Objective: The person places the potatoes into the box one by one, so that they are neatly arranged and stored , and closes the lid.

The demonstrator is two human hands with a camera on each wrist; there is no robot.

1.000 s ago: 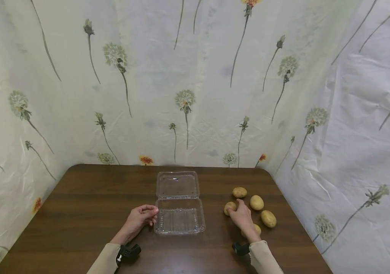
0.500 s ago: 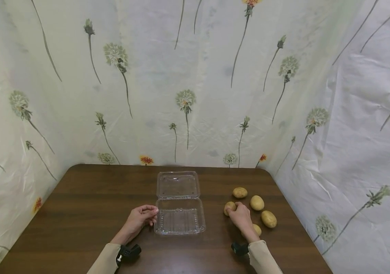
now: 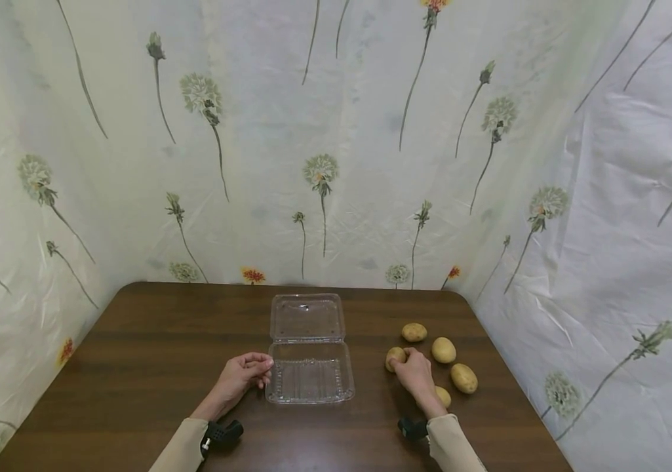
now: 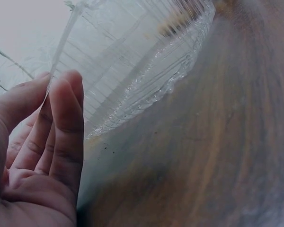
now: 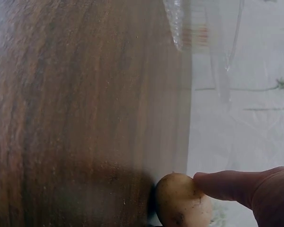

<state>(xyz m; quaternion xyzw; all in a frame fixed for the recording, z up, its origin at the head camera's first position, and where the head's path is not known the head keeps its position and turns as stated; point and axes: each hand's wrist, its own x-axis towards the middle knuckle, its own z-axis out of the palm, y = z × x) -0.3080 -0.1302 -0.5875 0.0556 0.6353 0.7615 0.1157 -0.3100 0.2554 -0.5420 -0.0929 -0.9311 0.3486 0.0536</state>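
Note:
An unfolded clear plastic clamshell container (image 3: 312, 381) lies on the table, its lid (image 3: 306, 319) laid back on the far side. My left hand (image 3: 235, 383) pinches the container's left rim between thumb and fingers; in the left wrist view the clear wall (image 4: 118, 71) runs out from the fingertips. To the right, my right hand (image 3: 418, 377) grips a small potato (image 3: 393, 358) at table level. The right wrist view has the thumb pressed on this potato (image 5: 182, 201); the other fingers are out of sight there.
Around the right hand lie more potatoes: one behind (image 3: 414, 332), two to the right (image 3: 444, 350) (image 3: 464, 378), and one partly hidden under the wrist (image 3: 443, 396). The brown wooden table (image 3: 153, 341) meets a floral curtain (image 3: 359, 196) at the back and sides.
The right index finger, stretched out past the potato a second ago, has drawn in against it. The left hand and the container have stayed put.

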